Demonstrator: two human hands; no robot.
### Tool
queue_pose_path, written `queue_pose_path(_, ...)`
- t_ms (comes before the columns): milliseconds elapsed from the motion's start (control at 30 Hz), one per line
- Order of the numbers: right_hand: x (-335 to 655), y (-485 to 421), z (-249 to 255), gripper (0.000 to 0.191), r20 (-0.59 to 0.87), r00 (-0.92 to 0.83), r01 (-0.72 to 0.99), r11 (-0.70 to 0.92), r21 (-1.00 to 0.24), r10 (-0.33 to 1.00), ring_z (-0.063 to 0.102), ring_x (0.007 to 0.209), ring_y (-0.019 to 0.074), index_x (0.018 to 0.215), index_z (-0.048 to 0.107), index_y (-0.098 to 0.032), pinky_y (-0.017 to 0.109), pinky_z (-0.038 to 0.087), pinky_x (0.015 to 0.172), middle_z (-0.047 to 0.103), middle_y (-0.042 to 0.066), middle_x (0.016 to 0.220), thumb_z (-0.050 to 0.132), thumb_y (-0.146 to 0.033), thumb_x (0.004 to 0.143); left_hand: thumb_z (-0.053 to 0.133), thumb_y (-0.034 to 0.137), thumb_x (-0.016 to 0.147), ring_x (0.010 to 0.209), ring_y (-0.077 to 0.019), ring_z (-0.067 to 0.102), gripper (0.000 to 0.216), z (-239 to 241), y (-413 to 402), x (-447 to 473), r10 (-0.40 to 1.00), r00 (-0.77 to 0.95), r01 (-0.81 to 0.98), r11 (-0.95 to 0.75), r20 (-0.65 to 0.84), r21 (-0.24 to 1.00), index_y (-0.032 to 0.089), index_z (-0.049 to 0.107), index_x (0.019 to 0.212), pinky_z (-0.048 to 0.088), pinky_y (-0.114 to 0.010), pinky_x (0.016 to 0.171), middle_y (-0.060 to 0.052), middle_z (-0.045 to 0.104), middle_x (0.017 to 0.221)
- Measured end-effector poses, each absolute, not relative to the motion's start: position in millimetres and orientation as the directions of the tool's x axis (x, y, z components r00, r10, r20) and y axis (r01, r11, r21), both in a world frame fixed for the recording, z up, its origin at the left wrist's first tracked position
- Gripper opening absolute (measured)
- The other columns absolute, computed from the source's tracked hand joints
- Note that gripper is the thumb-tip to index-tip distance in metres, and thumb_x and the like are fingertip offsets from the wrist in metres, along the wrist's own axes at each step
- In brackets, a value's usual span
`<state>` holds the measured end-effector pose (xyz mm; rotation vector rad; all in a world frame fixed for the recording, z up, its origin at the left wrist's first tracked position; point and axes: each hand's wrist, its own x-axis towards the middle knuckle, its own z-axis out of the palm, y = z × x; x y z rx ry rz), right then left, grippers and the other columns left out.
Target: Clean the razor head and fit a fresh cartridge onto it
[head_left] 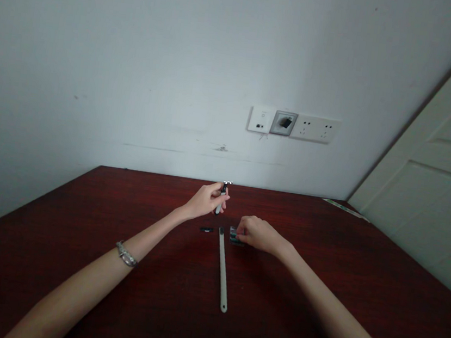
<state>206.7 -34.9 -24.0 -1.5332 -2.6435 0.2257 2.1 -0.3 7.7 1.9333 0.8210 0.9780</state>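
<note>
My left hand (205,200) is closed around a small white tool (222,196) with a dark top, maybe a razor. It holds the tool up just over the table (317,290). My right hand (256,233) lies on a little dark pack (234,236) on the table, fingers bent over it. I cannot tell if it grips. I count one long white stick (222,270) lying flat between my arms, and one tiny black piece (206,229) near its far end. I think the work is near its start, because the parts lie apart and none are joined.
</note>
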Motion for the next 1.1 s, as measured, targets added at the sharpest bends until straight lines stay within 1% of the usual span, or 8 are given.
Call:
queue_pose_path(400, 206.5, -38.3, -18.9, 0.017, 0.003, -0.551, 0.821, 0.542, -0.179, 0.835, 0.062, 0.081, 0.0182, 0.083, 0.070, -0.019, 0.023, 0.039, 0.063, 0.066, 0.007, 0.094, 0.054, -0.024, 0.082, 0.052, 0.032, 0.084, 0.054, -0.0132, 0.062, 0.018, 8.8, -1.3, 2.5, 0.806, 0.492, 0.175, -0.462, 0.329, 0.870, 0.016, 0.047, 0.087, 0.044, -0.018, 0.042, -0.003, 0.062, 0.065)
queue_pose_path(600, 207.1, -37.2, -19.4, 0.017, 0.007, -0.565, 0.811, 0.557, -0.178, 0.825, 0.062, 0.081, 0.0182, 0.083, 0.070, -0.019, 0.023, 0.039, 0.063, 0.066, 0.007, 0.094, 0.053, -0.021, 0.080, 0.053, 0.033, 0.083, 0.054, -0.0140, 0.063, 0.019, 7.1, 0.8, 2.5, 0.805, 0.492, 0.173, -0.464, 0.332, 0.869, 0.015, 0.047, 0.087, 0.044, -0.019, 0.042, -0.003, 0.063, 0.065)
queue_pose_path(933, 205.5, -38.6, -19.1, 0.015, 0.014, -0.545, 0.823, 0.538, -0.183, 0.838, 0.062, 0.083, 0.0182, 0.083, 0.069, -0.019, 0.022, 0.039, 0.063, 0.067, 0.006, 0.095, 0.054, -0.021, 0.078, 0.052, 0.032, 0.084, 0.054, -0.0130, 0.062, 0.018, 7.2, 1.0, 2.4, 0.805, 0.494, 0.175, -0.462, 0.328, 0.870, 0.015, 0.046, 0.088, 0.044, -0.017, 0.042, -0.002, 0.061, 0.065)
queue_pose_path(1100, 206.5, -38.1, -16.8, 0.016, 0.049, -0.555, 0.812, 0.553, -0.188, 0.831, 0.062, 0.082, 0.0189, 0.083, 0.069, -0.019, 0.023, 0.039, 0.063, 0.067, 0.006, 0.092, 0.053, -0.020, 0.079, 0.052, 0.033, 0.085, 0.055, -0.0128, 0.062, 0.019, 9.0, 0.9, 0.2, 0.804, 0.488, 0.172, -0.469, 0.339, 0.866, 0.015, 0.047, 0.089, 0.045, -0.017, 0.042, -0.002, 0.061, 0.065)
